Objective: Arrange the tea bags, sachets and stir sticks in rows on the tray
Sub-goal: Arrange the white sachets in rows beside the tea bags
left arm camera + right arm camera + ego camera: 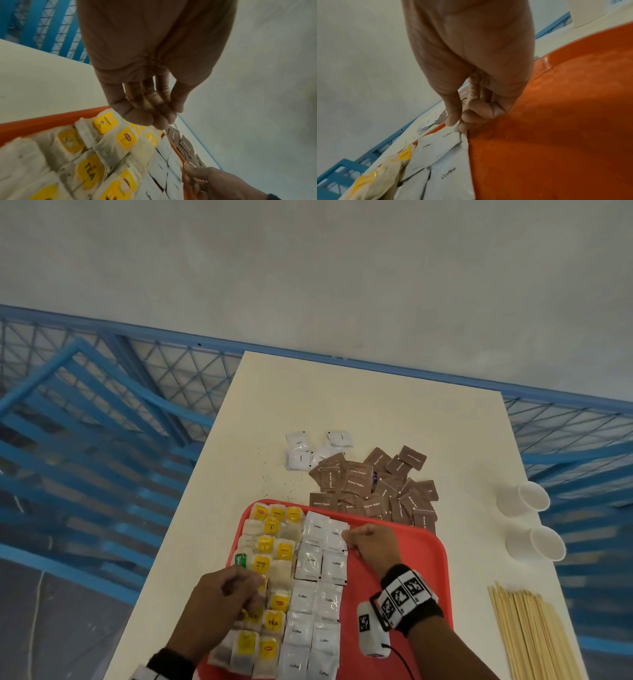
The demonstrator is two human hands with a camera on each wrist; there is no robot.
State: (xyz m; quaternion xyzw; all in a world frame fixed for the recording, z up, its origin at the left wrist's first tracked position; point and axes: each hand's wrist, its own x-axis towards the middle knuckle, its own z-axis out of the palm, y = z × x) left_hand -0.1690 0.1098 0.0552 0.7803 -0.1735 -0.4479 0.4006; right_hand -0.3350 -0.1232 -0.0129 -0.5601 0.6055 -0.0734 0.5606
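Coffee sachet [336,535] lies at the tray's [424,556] far end, pinched at its right edge by the right hand [371,544]; left hand [219,604], fingers loosely curled and holding nothing, hovers over the tea bags [270,577], farther off.

Right wrist: black band [416,604], white marker tags, white camera [371,631], black cable; left wrist: black band [171,662].

White table [342,405] carries red tray [424,556], brown sachets [373,491], white sachets [301,453], cups [527,498], stir sticks [527,631].

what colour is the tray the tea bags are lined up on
The tray is red-orange, clearest in the right wrist view, where its bare floor fills the frame.
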